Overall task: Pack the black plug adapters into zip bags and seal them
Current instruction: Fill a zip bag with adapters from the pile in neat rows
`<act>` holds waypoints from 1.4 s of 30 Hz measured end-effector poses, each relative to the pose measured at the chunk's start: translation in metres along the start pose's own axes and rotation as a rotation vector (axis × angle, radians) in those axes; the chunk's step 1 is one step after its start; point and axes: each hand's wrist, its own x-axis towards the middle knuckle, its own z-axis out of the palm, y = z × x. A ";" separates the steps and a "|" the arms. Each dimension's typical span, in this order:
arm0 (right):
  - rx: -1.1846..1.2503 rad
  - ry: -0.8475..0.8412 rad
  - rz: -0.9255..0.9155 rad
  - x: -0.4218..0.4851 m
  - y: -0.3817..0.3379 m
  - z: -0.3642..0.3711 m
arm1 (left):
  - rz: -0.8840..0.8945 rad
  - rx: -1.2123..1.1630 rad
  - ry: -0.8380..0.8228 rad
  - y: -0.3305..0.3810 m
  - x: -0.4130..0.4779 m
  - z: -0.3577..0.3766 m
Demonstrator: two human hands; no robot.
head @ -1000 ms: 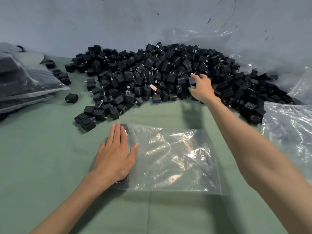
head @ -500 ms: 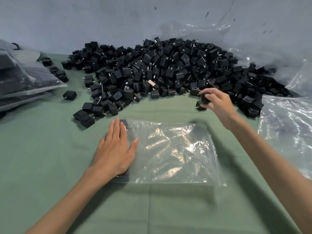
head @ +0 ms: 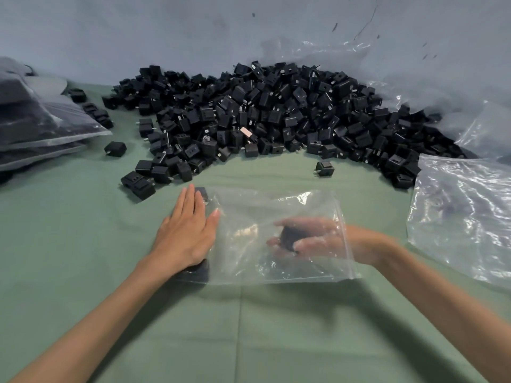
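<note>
A clear zip bag (head: 249, 211) lies flat on the green cloth, its mouth facing right. My left hand (head: 186, 233) lies flat with straight fingers on the bag's left end, over black adapters inside it. My right hand (head: 307, 239) is inside the bag through the mouth and grips a black plug adapter (head: 289, 237); it looks blurred through the plastic. A large heap of black plug adapters (head: 262, 117) fills the back of the table. One loose adapter (head: 324, 169) lies just in front of the heap.
Filled zip bags (head: 41, 128) are stacked at the far left. A pile of empty clear bags (head: 464, 217) lies at the right, with more loose plastic (head: 484, 128) behind it. A single adapter (head: 115, 148) sits apart at the left. A grey wall closes the back.
My right hand picked an adapter from the heap, drew back toward me and went into the bag's mouth. One adapter was left loose in front of the heap. My left hand stayed put.
</note>
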 end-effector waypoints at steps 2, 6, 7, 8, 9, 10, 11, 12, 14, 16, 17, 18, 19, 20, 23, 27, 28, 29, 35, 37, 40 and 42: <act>-0.213 -0.019 -0.024 0.020 -0.004 0.007 | -0.001 -0.016 0.002 0.000 -0.001 0.000; -0.461 0.111 -0.228 0.055 -0.016 0.034 | -0.004 -0.031 0.012 0.000 0.000 0.000; -0.439 0.099 -0.267 0.061 -0.014 0.039 | -0.004 -0.038 0.013 0.000 0.000 0.000; -0.456 0.088 -0.277 0.069 -0.013 0.044 | -0.005 -0.049 0.014 0.000 0.000 -0.001; -0.506 0.095 -0.272 0.078 -0.010 0.046 | -0.006 -0.063 0.014 0.000 0.000 -0.001; -0.553 0.111 -0.271 0.084 -0.009 0.047 | -0.006 -0.078 0.014 0.000 0.000 -0.001; -0.575 0.140 -0.278 0.089 -0.011 0.049 | -0.007 -0.092 0.014 0.000 0.001 -0.001; -0.582 0.155 -0.279 0.092 -0.012 0.050 | -0.007 -0.107 0.016 0.001 0.001 -0.001; -0.575 0.160 -0.334 0.098 -0.013 0.053 | -0.009 -0.143 0.022 0.001 0.002 -0.001; -0.558 0.177 -0.389 0.100 -0.017 0.059 | -0.017 -0.184 0.026 0.000 0.003 -0.001; -0.539 0.196 -0.404 0.100 -0.018 0.062 | -0.017 -0.204 0.027 0.000 0.003 -0.001; -0.548 0.201 -0.414 0.101 -0.019 0.063 | -0.014 -0.225 0.029 0.000 0.004 -0.002; -0.577 0.189 -0.418 0.101 -0.018 0.063 | -0.007 -0.244 0.033 0.000 0.004 -0.001; -0.606 0.155 -0.410 0.101 -0.016 0.063 | 0.001 -0.261 0.038 0.000 0.005 -0.002; -0.552 0.151 -0.339 0.102 -0.011 0.063 | 0.010 -0.262 0.048 -0.001 0.005 -0.001; -0.479 0.293 -0.341 0.108 -0.007 0.073 | -0.002 -0.129 0.066 -0.001 0.004 0.002; -0.472 0.320 -0.359 0.109 -0.007 0.074 | -0.002 -0.089 0.066 -0.001 0.003 0.003; -0.468 0.330 -0.366 0.109 -0.009 0.074 | -0.001 -0.057 0.065 -0.001 0.003 0.003; -0.451 0.050 -0.341 0.085 -0.018 0.062 | 0.003 0.051 0.079 -0.001 0.001 0.008; -0.310 -0.238 -0.355 0.059 -0.028 0.046 | 0.003 0.075 0.080 0.000 0.001 0.008; -0.299 -0.481 -0.177 0.012 -0.035 -0.014 | 0.006 0.092 0.076 0.000 0.000 0.008; -0.484 -0.098 0.073 -0.011 -0.028 -0.066 | 0.003 0.097 0.072 0.001 -0.001 0.008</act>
